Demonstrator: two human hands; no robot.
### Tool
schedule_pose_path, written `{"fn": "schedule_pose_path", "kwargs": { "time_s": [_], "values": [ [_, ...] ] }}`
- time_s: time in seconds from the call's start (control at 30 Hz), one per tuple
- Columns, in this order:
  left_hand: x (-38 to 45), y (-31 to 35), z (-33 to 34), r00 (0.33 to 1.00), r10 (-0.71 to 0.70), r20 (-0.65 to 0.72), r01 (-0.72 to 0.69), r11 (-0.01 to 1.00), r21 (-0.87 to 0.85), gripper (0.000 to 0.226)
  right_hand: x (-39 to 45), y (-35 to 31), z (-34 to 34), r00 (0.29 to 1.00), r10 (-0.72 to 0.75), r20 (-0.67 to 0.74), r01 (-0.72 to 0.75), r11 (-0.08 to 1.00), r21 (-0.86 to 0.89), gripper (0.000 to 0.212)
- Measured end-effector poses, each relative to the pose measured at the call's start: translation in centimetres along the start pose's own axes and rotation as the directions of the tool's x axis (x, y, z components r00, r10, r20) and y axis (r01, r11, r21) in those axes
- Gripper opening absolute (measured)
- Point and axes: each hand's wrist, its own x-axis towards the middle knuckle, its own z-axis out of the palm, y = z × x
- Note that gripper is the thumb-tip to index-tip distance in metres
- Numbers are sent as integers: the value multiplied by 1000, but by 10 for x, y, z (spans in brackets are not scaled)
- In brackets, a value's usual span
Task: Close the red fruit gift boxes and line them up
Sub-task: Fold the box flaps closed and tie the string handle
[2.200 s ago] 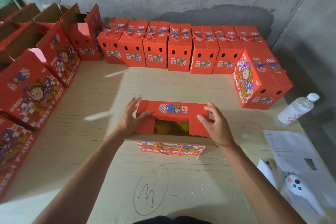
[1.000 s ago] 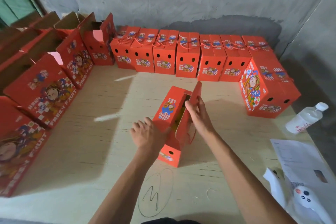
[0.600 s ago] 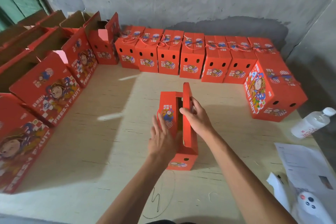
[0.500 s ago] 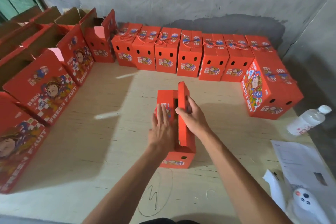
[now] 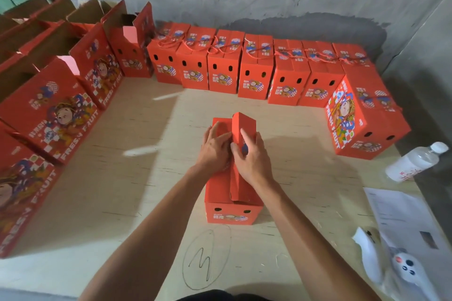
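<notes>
A red fruit gift box [image 5: 232, 210] stands in the middle of the wooden table [image 5: 137, 193], its short end facing me. Its left top flap lies down under my left hand [image 5: 215, 149], whose fingers press flat on it. The right flap [image 5: 241, 154] stands upright along the box's middle. My right hand [image 5: 252, 156] lies against that flap with fingers spread. A row of closed red boxes [image 5: 254, 73] with rope handles lines the back wall. One more closed box [image 5: 364, 120] stands at the right.
Several open red boxes [image 5: 56, 110] run along the left side, flaps up. A water bottle [image 5: 415, 164], a sheet of paper [image 5: 403, 220] and a white device [image 5: 403, 264] lie at the right edge. A pencilled oval mark [image 5: 205, 256] sits near the table's front edge.
The box was turned from sideways to end-on toward me. My left hand pushed the left flap flat, and my right hand moved onto the upright right flap.
</notes>
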Motion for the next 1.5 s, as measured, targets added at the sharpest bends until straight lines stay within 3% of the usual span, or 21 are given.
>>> {"fn": "schedule_pose_path", "kwargs": {
  "time_s": [0.13,0.2,0.27,0.33,0.43,0.67,0.9,1.07,1.23,1.4,1.5],
  "values": [
    [2,2,-4,998,54,30,-54,999,2,36,6,-1,-5,1000,4,-14,-4,1000,7,57],
    [-4,5,-1,997,56,-58,-61,994,-92,31,6,-4,-5,1000,-3,-19,3,1000,-12,57],
    [-10,7,-1,981,-69,-180,25,971,-237,36,5,-7,-3,1000,5,-21,-6,999,-47,58],
    [-11,7,-2,962,-189,-199,126,948,-294,45,4,-9,-1,999,21,-25,-23,997,-74,59],
    [-8,2,3,982,-140,-131,121,982,-143,41,4,-14,3,998,38,-42,-42,995,-96,58],
    [-7,-4,6,984,-98,-152,85,993,-87,36,8,-20,4,999,41,-25,-45,979,-199,59],
    [1,-1,6,992,-52,-117,70,986,154,37,10,-19,6,999,38,-40,-45,975,-219,60],
    [15,3,-2,999,-31,20,28,992,119,42,12,-12,3,1000,0,-27,-6,977,-212,61],
    [23,0,-8,997,53,54,-61,984,169,41,8,-6,1,998,-42,38,50,969,-242,68],
    [36,9,-13,995,69,72,-80,985,153,34,4,2,-8,979,-102,177,130,979,-158,93],
    [40,20,-12,998,14,66,-18,997,69,47,-1,10,-14,957,-100,273,125,989,-76,105]
  ]
}}
